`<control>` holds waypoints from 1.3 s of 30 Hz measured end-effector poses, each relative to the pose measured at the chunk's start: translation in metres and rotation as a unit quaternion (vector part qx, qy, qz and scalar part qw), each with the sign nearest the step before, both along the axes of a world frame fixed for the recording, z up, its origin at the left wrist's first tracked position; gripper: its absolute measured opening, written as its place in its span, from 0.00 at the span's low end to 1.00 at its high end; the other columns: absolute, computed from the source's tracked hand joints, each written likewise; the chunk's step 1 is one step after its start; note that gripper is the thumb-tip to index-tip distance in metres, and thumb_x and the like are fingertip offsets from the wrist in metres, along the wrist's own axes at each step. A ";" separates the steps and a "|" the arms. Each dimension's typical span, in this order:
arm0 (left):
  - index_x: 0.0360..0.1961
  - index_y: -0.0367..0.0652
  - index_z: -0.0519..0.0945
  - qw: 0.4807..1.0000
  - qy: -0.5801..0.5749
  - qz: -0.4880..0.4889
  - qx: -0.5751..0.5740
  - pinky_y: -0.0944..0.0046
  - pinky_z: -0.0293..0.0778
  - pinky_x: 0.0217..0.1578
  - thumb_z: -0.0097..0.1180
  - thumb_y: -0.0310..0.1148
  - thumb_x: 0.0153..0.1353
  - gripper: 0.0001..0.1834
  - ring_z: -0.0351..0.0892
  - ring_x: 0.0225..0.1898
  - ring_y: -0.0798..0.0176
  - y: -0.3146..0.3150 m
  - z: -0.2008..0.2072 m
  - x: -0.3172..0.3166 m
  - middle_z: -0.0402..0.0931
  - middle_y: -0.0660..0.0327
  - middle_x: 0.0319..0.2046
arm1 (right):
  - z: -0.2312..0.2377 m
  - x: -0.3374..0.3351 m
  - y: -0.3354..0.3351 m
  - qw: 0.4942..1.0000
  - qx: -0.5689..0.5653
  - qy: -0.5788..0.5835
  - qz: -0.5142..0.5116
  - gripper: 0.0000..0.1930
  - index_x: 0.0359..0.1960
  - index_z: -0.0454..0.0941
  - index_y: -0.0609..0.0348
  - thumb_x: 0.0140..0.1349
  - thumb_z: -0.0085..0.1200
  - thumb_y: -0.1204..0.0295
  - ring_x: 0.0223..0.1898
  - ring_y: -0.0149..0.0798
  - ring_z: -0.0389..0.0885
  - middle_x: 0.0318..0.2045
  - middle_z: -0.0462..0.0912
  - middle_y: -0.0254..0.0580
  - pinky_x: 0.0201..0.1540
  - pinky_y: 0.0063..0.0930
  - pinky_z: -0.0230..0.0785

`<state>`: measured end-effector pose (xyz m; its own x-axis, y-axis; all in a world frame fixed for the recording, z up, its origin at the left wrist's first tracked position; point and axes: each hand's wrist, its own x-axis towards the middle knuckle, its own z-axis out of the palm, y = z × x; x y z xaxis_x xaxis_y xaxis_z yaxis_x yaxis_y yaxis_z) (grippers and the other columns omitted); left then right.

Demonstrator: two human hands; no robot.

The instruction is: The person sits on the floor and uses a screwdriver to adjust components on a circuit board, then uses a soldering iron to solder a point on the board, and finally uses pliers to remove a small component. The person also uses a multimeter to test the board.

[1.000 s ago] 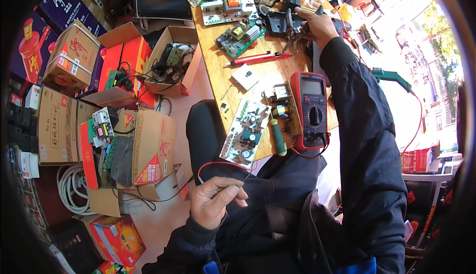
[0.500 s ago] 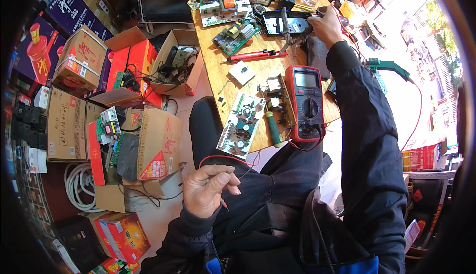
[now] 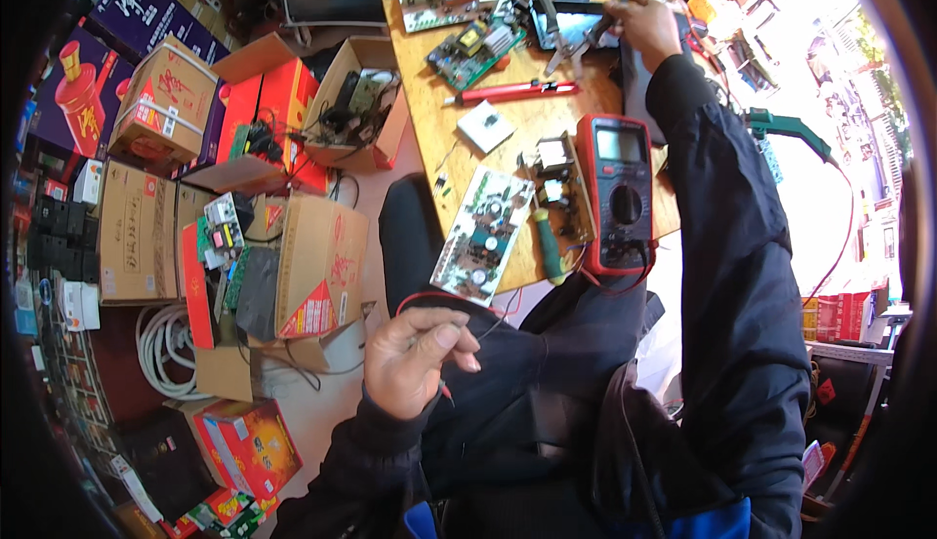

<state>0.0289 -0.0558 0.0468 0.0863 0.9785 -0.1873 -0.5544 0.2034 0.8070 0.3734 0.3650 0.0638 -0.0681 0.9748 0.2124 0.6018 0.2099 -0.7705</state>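
Above my lap, my left hand (image 3: 415,359) is closed in a pinch on thin red and black test leads, a red tip hanging below it. The leads run toward a red multimeter (image 3: 619,193) at the table's near right. At the far side, my right hand (image 3: 646,27) has its fingers bent together beside dark metal pliers (image 3: 569,51); what they grip is hidden. The pliers lie spread over a dark tray (image 3: 535,32). Nearest my left hand on the table is a pale circuit board (image 3: 483,237), next to a green-handled screwdriver (image 3: 548,246).
Circuit boards (image 3: 475,51) crowd the far left of the wooden table (image 3: 427,115), with a red pen-like tool (image 3: 517,92) before them. A green-handled soldering iron (image 3: 795,127) sits right of my sleeve. Open cartons (image 3: 322,266) with electronic parts stand on the floor at left.
The whole view has shifted slightly, with the table's things appearing a little farther right. Both hands keep much the same pose; the right stays at the tray and the left keeps the leads.
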 end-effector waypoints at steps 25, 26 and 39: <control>0.44 0.31 0.85 0.975 0.200 -0.099 0.013 0.69 0.82 0.35 0.62 0.24 0.72 0.06 0.86 0.31 0.66 -0.007 0.034 0.048 0.86 0.55 0.32 | 0.021 -0.087 -0.398 0.956 -0.049 0.199 0.208 0.10 0.47 0.86 0.66 0.64 0.64 0.83 0.43 0.42 0.87 0.43 0.86 0.48 0.45 0.31 0.78; 0.44 0.31 0.85 0.976 0.192 -0.106 0.004 0.69 0.82 0.35 0.62 0.24 0.73 0.06 0.86 0.31 0.66 -0.007 0.034 0.049 0.86 0.56 0.32 | 0.021 -0.087 -0.401 0.958 -0.050 0.202 0.198 0.09 0.46 0.86 0.65 0.64 0.64 0.83 0.43 0.43 0.87 0.42 0.86 0.48 0.45 0.31 0.78; 0.55 0.32 0.80 0.690 0.677 0.056 0.249 0.59 0.79 0.45 0.80 0.43 0.55 0.34 0.81 0.43 0.58 0.062 0.033 0.019 0.78 0.53 0.46 | -0.006 -0.096 -0.431 0.911 -0.098 0.396 0.055 0.03 0.44 0.79 0.66 0.72 0.56 0.83 0.36 0.30 0.82 0.40 0.78 0.41 0.41 0.24 0.75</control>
